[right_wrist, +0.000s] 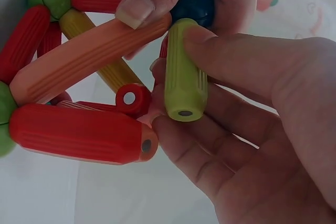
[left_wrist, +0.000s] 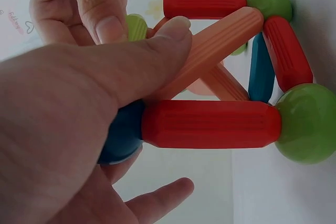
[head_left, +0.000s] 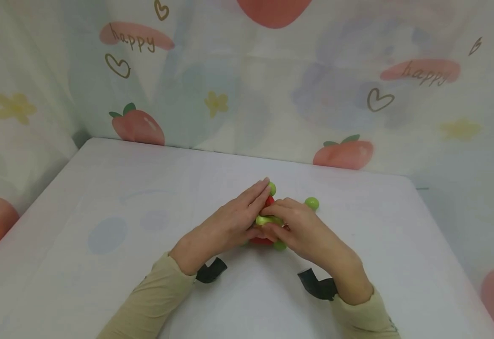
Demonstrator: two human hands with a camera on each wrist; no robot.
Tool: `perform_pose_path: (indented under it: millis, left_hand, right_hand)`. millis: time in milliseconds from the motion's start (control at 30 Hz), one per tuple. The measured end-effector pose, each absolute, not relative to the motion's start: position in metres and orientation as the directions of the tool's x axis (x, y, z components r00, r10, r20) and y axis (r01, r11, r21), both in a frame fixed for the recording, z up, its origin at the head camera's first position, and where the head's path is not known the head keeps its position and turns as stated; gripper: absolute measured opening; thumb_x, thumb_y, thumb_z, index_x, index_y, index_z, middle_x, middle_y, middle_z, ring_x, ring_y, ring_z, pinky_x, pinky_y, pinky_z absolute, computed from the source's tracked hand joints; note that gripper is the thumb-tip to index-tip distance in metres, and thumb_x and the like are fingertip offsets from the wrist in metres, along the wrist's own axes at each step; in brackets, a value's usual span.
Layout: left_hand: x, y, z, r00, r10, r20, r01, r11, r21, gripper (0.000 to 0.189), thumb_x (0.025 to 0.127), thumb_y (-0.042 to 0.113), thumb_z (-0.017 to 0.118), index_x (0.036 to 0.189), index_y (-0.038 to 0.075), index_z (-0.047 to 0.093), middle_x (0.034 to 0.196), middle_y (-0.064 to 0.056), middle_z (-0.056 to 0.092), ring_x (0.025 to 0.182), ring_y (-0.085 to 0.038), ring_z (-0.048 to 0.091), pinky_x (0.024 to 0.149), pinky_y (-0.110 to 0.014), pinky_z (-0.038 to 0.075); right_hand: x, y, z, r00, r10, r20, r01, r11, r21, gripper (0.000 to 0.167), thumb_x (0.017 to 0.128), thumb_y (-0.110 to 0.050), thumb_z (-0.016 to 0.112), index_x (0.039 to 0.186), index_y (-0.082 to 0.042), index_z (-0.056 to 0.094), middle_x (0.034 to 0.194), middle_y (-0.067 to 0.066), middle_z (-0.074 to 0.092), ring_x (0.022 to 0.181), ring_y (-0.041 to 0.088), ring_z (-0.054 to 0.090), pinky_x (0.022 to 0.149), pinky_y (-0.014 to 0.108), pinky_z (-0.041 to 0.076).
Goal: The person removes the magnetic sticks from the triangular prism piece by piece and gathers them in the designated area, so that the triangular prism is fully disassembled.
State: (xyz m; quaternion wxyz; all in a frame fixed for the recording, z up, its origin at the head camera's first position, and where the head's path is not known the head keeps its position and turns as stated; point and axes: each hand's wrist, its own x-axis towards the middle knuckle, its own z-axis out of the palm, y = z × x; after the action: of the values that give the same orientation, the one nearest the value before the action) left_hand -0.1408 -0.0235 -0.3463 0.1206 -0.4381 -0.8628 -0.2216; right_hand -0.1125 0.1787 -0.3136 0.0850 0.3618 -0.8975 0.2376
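Note:
A frame of magnetic rods and balls stands on the white table, partly hidden by the hands in the head view. My left hand (head_left: 238, 216) holds a blue ball (left_wrist: 123, 135) of this frame, its thumb pressed along an orange rod (right_wrist: 89, 61). Between thumb and fingers my right hand (head_left: 306, 228) pinches a yellow-green rod (right_wrist: 186, 72). One end of that rod meets the blue ball, or nearly so; its other end shows a bare magnet. Red rods (left_wrist: 210, 124), a blue rod (left_wrist: 261, 69) and green balls (left_wrist: 310, 123) make up other parts.
A green ball (head_left: 312, 203) sits just beyond the right hand; whether it joins the frame I cannot tell. Black curved pieces (head_left: 316, 285) show at both wrists. A printed cloth (head_left: 238, 84) hangs behind the table (head_left: 103, 188).

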Motion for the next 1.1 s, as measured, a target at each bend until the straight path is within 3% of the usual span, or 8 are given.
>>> perform_pose_path:
  millis: [333,633,833,933,1100]
  left_hand:
    - [-0.142,-0.022,-0.348,-0.542,0.708,0.452,0.838,0.494,0.232,0.081,0.086,0.023,0.078,0.147,-0.01,0.036,0.157,-0.022,0.035,0.147,-0.032,0.036,0.114,-0.034,0.039]
    - [-0.141,-0.021,-0.348,-0.543,0.707,0.453,0.835,0.514,0.198,0.079,0.086,0.021,0.078,0.146,-0.01,0.038,0.156,-0.022,0.036,0.146,-0.031,0.037,0.113,-0.033,0.04]
    - [-0.141,-0.02,-0.348,-0.574,0.708,0.411,0.818,0.515,0.256,0.08,0.088,0.024,0.075,0.149,-0.01,0.034,0.158,-0.023,0.033,0.148,-0.032,0.034,0.112,-0.034,0.041]
    - [-0.14,-0.02,-0.347,-0.593,0.706,0.387,0.805,0.519,0.287,0.083,0.089,0.025,0.074,0.15,-0.009,0.03,0.159,-0.021,0.03,0.149,-0.031,0.032,0.113,-0.033,0.04]
    - [-0.141,-0.019,-0.346,-0.593,0.703,0.393,0.804,0.547,0.234,0.086,0.085,0.032,0.076,0.15,-0.006,0.034,0.159,-0.019,0.033,0.149,-0.029,0.033,0.112,-0.031,0.04]
  right_hand:
    - [-0.112,0.177,-0.313,-0.729,-0.609,0.312,-0.684,0.652,-0.326,0.021,0.085,-0.006,0.077,0.105,-0.009,0.071,0.098,-0.002,0.067,0.091,0.012,0.059,0.075,0.024,0.051]
    - [-0.109,0.176,-0.309,-0.758,-0.592,0.273,-0.651,0.704,-0.283,0.024,0.082,-0.009,0.08,0.105,-0.008,0.073,0.097,-0.001,0.067,0.089,0.013,0.057,0.074,0.025,0.052]
    - [-0.108,0.181,-0.308,-0.744,-0.58,0.331,-0.662,0.708,-0.248,0.029,0.078,0.004,0.08,0.104,-0.007,0.074,0.099,0.001,0.07,0.091,0.015,0.058,0.075,0.027,0.054]
    - [-0.109,0.185,-0.306,-0.734,-0.578,0.357,-0.672,0.691,-0.266,0.029,0.078,0.004,0.08,0.103,-0.008,0.073,0.099,-0.001,0.071,0.091,0.014,0.058,0.075,0.028,0.054]
    - [-0.114,0.198,-0.301,-0.746,-0.536,0.395,-0.655,0.697,-0.291,0.029,0.078,-0.002,0.082,0.104,-0.008,0.071,0.098,-0.002,0.071,0.091,0.013,0.06,0.075,0.031,0.056]
